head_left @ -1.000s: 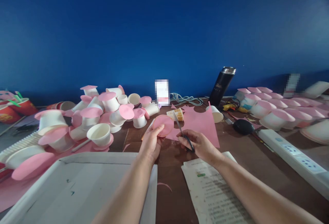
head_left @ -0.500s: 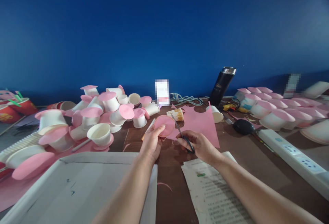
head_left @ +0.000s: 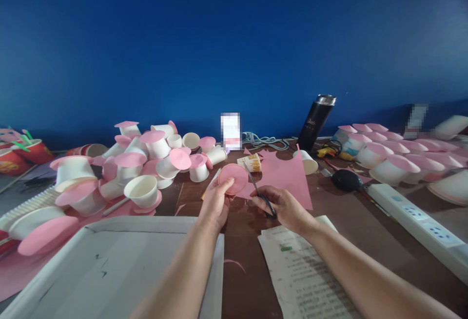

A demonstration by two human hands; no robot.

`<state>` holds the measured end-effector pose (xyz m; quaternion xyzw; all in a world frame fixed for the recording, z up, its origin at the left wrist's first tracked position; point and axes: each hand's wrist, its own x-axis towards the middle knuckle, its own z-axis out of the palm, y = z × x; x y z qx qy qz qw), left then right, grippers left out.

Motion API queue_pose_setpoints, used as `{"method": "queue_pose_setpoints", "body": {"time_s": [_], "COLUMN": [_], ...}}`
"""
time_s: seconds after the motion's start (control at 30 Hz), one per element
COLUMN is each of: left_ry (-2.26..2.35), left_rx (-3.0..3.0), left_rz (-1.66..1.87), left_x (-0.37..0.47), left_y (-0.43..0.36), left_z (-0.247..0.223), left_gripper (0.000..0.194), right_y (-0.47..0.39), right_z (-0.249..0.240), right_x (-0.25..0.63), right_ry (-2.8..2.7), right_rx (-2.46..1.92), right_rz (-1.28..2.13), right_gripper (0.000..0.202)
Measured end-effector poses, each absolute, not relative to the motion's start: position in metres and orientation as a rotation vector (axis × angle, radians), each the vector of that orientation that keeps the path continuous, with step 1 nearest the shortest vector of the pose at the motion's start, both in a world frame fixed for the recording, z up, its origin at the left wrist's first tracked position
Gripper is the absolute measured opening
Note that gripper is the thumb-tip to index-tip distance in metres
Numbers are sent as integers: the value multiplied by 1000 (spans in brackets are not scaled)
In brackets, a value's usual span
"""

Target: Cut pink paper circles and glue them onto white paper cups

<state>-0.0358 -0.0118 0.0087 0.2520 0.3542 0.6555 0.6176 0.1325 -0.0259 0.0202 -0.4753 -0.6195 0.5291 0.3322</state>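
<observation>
Pinched under the thumb of my left hand [head_left: 218,197] is a round pink paper disc [head_left: 236,177], its face turned toward me. My right hand [head_left: 280,204] has its fingers in the handles of a pair of scissors [head_left: 259,189], whose blades point up and away, close to the disc's right edge. Just behind the disc, a small patterned paper cup [head_left: 251,163] lies on its side. A pink paper sheet [head_left: 283,177] with curved cut-outs is spread beyond my right hand. On the brown table [head_left: 239,241] between my forearms lies a thin curved pink offcut [head_left: 234,264].
White paper cups with pink discs [head_left: 131,163] are heaped at left; more [head_left: 395,168] stand in rows at right. A white box lid [head_left: 146,260] and printed sheets [head_left: 303,270] lie in front. A black flask [head_left: 316,123], cable [head_left: 266,142] and power strip [head_left: 417,226] are around.
</observation>
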Motion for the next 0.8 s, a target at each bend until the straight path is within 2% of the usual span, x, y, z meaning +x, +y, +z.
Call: {"method": "queue_pose_setpoints", "body": {"time_s": [0.8], "left_ry": [829], "left_rx": [582], "left_rz": [1504], "left_x": [-35], "left_y": [-13], "left_z": [10], "left_gripper": [30], "right_y": [-25], "right_z": [19], "right_x": [133], "right_ry": [-1639], "right_rx": [-1264], "right_rz": [1353], "right_gripper": [45]}}
